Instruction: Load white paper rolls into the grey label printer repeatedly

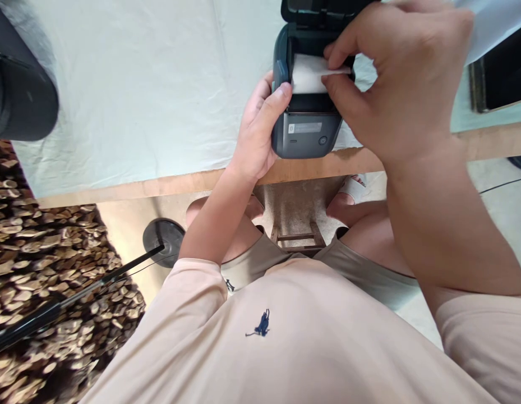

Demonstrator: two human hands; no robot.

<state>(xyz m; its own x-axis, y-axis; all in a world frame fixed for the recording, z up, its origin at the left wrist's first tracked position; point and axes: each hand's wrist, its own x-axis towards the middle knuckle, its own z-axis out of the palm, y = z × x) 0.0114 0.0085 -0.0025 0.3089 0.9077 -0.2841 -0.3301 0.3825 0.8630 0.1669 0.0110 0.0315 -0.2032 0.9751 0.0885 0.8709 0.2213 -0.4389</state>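
Observation:
A small dark label printer point(304, 137) is held over the table's front edge, its lid point(314, 12) raised at the far side. My left hand point(262, 126) wraps round the printer's left side, with the thumb on its rim. Inside the open compartment lies a white paper roll point(307, 76). My right hand point(395, 73) reaches in from the right, and its thumb and forefinger pinch the edge of the white paper. A small label and a round button are on the printer's front.
A table point(138, 95) with a pale cover spans the top. A dark rounded object point(22, 78) stands at the left, a dark device point(502, 76) at the right. Below are a stand's round base point(164, 241), a wooden stool point(300, 241) and stacked firewood point(45, 241).

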